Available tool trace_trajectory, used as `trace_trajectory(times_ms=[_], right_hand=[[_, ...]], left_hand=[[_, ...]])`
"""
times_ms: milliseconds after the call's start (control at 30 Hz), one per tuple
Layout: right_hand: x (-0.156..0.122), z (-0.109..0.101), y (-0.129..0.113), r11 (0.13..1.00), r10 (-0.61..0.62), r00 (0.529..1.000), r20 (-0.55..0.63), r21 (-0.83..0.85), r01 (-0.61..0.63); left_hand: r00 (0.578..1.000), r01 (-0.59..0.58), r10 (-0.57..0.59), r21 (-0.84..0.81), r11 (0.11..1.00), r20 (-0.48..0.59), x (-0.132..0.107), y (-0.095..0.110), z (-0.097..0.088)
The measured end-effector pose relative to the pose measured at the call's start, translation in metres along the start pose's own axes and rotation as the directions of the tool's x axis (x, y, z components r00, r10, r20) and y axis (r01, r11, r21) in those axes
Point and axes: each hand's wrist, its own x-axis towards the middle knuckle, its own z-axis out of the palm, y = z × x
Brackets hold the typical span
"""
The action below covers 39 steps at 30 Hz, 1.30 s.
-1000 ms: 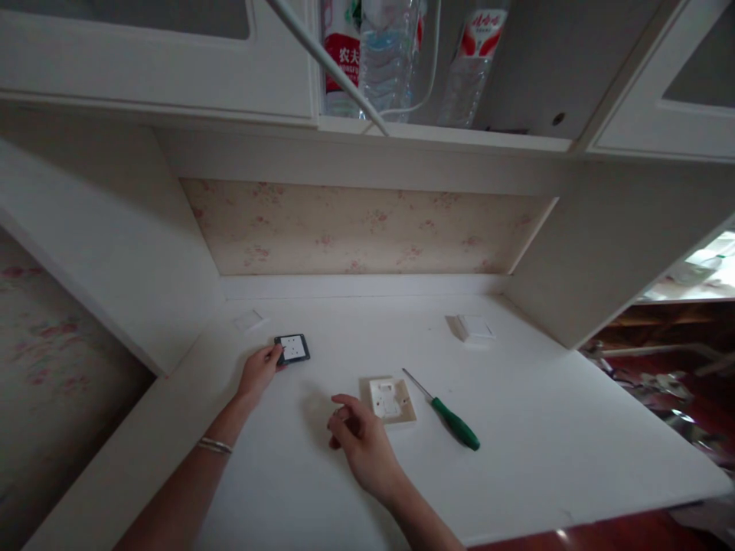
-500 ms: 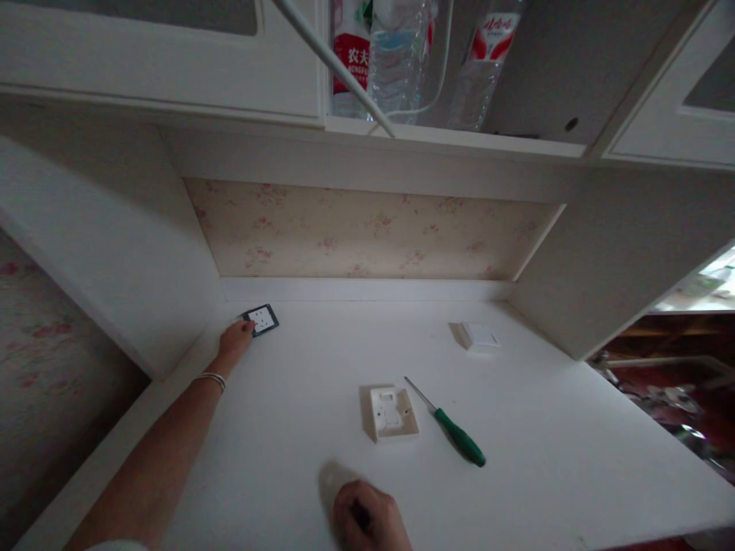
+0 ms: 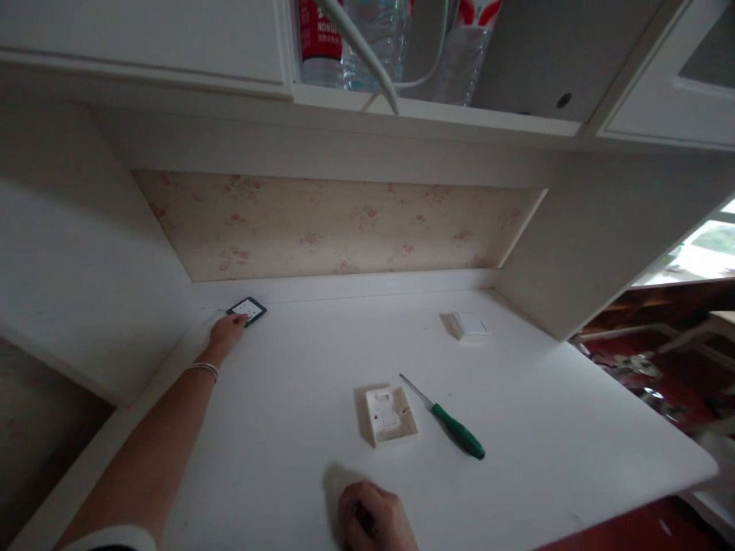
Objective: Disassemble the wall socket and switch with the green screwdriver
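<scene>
At the back left of the white tabletop, my left hand [image 3: 227, 334] has its fingers closed on the near edge of a socket panel [image 3: 251, 308], white-faced with a dark frame. My right hand [image 3: 376, 516] rests low in the middle, its fingers curled into a loose fist; the inside is dark, and whether anything is in it cannot be seen. Just beyond that hand lies a white open-faced wall mounting box [image 3: 406, 423]. Beside the box is a screwdriver [image 3: 458, 432] with a green handle, its tip pointing away to the left.
A small white switch-like block [image 3: 472, 324] sits at the back right of the tabletop [image 3: 276, 428]. Overhead, a cabinet shelf [image 3: 436, 116] holds clear bottles [image 3: 373, 46], and a white cable [image 3: 367, 57] hangs over its edge. Side panels [image 3: 551, 252] flank the surface.
My view has shifted slightly, so the scene sits a little higher and further left. My left hand stays at the socket panel, and my right hand remains curled near the front.
</scene>
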Motion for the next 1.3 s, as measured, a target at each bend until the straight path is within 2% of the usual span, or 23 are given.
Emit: trace_trajectory(times_ms=[100,200,333,433,567,700,800,867,933,967,1000,1033,1133,1167,1200,1300], right_hand=[[0.000,0.000,0.001,1.000,-0.011,1.000,0.009,-0.008,0.011],[0.000,-0.001,-0.001,0.998,-0.040,0.999,0.001,-0.041,0.040],[-0.002,0.001,-0.008,1.000,-0.029,0.999,-0.019,-0.004,0.029],[-0.004,0.003,-0.013,0.997,0.016,1.000,0.014,0.080,-0.017],[-0.007,0.003,-0.017,0.999,0.037,0.999,-0.032,0.029,-0.036],[-0.009,0.000,-0.022,0.998,0.041,0.998,-0.041,0.050,-0.039],[-0.010,-0.001,-0.024,0.979,0.100,0.994,-0.038,0.181,-0.091],[-0.009,-0.001,-0.026,0.939,0.160,0.987,-0.032,0.312,-0.142],[-0.006,0.001,-0.029,0.872,0.212,0.977,-0.024,0.456,-0.178],[-0.004,0.002,-0.031,0.835,0.226,0.974,-0.014,0.518,-0.186],[-0.003,0.002,-0.035,0.799,0.230,0.973,0.002,0.571,-0.190],[-0.001,0.002,-0.039,0.764,0.221,0.975,0.024,0.617,-0.189],[0.003,0.000,-0.054,0.695,0.137,0.985,0.107,0.698,-0.172],[0.003,-0.001,-0.059,0.685,0.108,0.986,0.126,0.710,-0.166],[0.002,-0.003,-0.063,0.680,0.087,0.986,0.139,0.715,-0.161],[-0.002,-0.010,-0.069,0.687,0.060,0.983,0.175,0.707,-0.168]], left_hand=[[0.996,-0.078,0.078,0.009,0.997,-0.043,-0.006,-0.008,-0.004],[0.989,-0.125,0.128,0.037,0.991,-0.076,-0.024,-0.021,-0.009],[0.982,-0.185,0.187,0.071,0.980,-0.024,-0.056,-0.043,-0.017],[0.989,-0.145,0.145,0.100,0.984,0.006,-0.077,-0.056,-0.023],[1.000,-0.026,0.024,0.126,0.992,0.017,-0.092,-0.061,-0.031],[0.999,0.032,-0.033,0.113,0.993,0.005,-0.096,-0.048,-0.040],[0.999,0.033,-0.031,0.082,0.996,-0.020,-0.108,-0.027,-0.047],[0.999,-0.017,0.018,0.040,0.999,-0.029,-0.129,-0.006,-0.052],[0.992,-0.124,0.125,-0.046,0.991,0.007,-0.166,0.021,-0.061],[0.966,-0.228,0.247,-0.197,0.953,0.075,-0.189,0.036,-0.066],[0.915,-0.320,0.381,-0.338,0.885,0.131,-0.214,0.051,-0.073],[0.846,-0.379,0.499,-0.447,0.811,0.188,-0.240,0.066,-0.080],[0.641,-0.431,0.712,-0.633,0.643,0.287,-0.308,0.101,-0.099],[0.593,-0.430,0.747,-0.665,0.610,0.302,-0.325,0.109,-0.103],[0.578,-0.420,0.760,-0.690,0.589,0.297,-0.337,0.113,-0.105],[0.597,-0.395,0.748,-0.706,0.588,0.289,-0.354,0.117,-0.105]])
